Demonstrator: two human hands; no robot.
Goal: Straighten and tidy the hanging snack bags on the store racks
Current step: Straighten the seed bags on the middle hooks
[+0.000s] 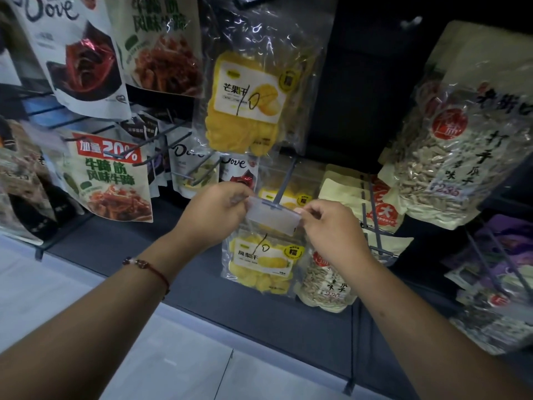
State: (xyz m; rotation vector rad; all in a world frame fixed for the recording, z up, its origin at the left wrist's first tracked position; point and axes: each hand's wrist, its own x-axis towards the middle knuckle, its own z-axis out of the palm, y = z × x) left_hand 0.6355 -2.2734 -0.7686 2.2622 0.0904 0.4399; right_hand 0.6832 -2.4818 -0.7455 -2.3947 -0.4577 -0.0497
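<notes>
Both hands, the left hand (215, 210) and right hand (328, 226), pinch the label holder (274, 216) at the hook's (284, 180) tip; tugging could slide the pineapple bag (259, 264) off.

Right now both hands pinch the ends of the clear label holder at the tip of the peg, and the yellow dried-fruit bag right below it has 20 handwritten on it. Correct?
Not quite. The head view shows 10 handwritten on the yellow dried-fruit bag, not 20. The rest holds: the left hand and the right hand each pinch an end of the clear label holder at the tip of the peg.
</notes>
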